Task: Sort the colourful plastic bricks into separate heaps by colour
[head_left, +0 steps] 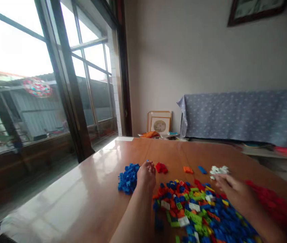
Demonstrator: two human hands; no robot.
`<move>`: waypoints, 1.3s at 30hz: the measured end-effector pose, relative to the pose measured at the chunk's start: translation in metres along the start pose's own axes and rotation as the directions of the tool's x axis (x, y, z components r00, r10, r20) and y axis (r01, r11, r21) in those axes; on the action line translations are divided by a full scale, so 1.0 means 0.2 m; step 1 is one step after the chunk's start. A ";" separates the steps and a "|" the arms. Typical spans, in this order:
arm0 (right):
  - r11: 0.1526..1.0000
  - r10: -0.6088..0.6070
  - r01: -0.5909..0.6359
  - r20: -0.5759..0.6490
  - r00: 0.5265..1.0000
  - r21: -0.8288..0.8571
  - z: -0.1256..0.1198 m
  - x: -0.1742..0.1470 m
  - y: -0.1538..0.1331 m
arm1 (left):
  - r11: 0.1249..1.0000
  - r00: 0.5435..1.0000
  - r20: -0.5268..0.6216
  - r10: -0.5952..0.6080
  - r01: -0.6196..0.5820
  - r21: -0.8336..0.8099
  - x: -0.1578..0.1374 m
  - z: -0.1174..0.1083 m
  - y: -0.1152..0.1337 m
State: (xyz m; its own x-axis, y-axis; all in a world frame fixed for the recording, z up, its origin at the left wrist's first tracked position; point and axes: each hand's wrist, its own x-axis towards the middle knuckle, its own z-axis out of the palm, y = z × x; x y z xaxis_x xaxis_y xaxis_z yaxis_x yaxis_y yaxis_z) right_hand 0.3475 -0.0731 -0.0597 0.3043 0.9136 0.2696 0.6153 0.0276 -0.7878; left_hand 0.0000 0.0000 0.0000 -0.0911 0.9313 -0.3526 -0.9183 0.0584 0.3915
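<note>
My left hand (146, 176) reaches over the table between a pile of blue building bricks (128, 178) and a small group of red bricks (161, 167). Its fingers are curled closed, and a bit of a blue brick (147, 160) shows at their tips. My right hand (230, 189) is at the near edge of a small pile of white bricks (219, 170), somewhat blurred. Its fingers look drawn together; whatever they hold, if anything, is hidden. A large mixed heap of coloured bricks (196, 216) lies between my forearms.
On the glossy brown table (95, 195) are also an orange brick piece (188, 169), a blue piece (202, 169) and a red pile (272, 202) at the right. Behind stand framed pictures (160, 125) and something under a patterned blue-grey cloth (234, 116). Windows (90, 84) line the left.
</note>
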 end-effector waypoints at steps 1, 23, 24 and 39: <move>1.000 -0.006 0.006 -0.007 1.000 0.007 0.00 0.00 0.00 | 1.000 1.000 -0.004 0.000 0.000 -0.009 0.01 0.00 0.01; 1.000 -0.016 0.016 -0.005 1.000 -0.026 -0.01 -0.04 -0.03 | 0.953 0.999 0.051 -0.009 0.024 -0.301 0.06 -0.06 0.12; 1.000 -0.005 0.005 -0.004 1.000 -0.025 -0.01 -0.03 -0.03 | 0.954 0.998 0.059 -0.006 0.024 -0.298 0.06 -0.07 0.12; 1.000 -0.021 0.021 -0.015 1.000 0.004 0.00 -0.03 -0.06 | 0.663 0.970 0.237 0.043 -0.206 0.720 -0.01 -0.04 0.00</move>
State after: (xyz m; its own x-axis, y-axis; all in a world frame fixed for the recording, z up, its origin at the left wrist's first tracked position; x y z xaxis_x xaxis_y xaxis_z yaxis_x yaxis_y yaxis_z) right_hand 0.3389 -0.0799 -0.0526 0.3022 0.9068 0.2940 0.6184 0.0483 -0.7844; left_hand -0.0022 -0.0044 -0.0056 -0.0366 0.9917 -0.1236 -0.3125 0.1061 0.9440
